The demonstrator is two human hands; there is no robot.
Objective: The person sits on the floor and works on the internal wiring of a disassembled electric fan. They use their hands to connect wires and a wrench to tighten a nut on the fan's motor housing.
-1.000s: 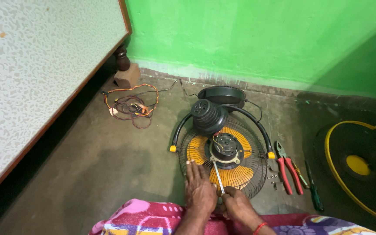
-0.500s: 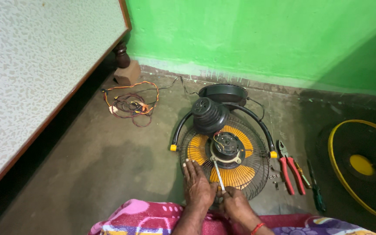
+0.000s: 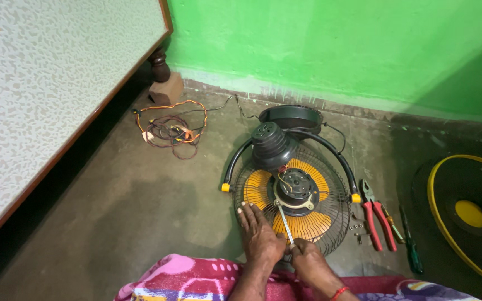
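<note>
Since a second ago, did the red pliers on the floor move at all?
No. The red pliers lie in the same spot beside the fan grille, next to the green screwdriver; only the camera view shifted slightly.

between the earlier views and this one the changes are small. the left hand [image 3: 259,237] lies with its fingers spread a little further up onto the round black wire fan grille [image 3: 292,200], the fingertips now reaching the orange blade [image 3: 256,192] beneath it. the right hand [image 3: 311,262] draws closer to the left, so the two nearly touch around the thin silver-shafted screwdriver [image 3: 284,223], whose tip stays near the black motor housing [image 3: 297,187]. the camera view shifts slightly leftward.
</note>
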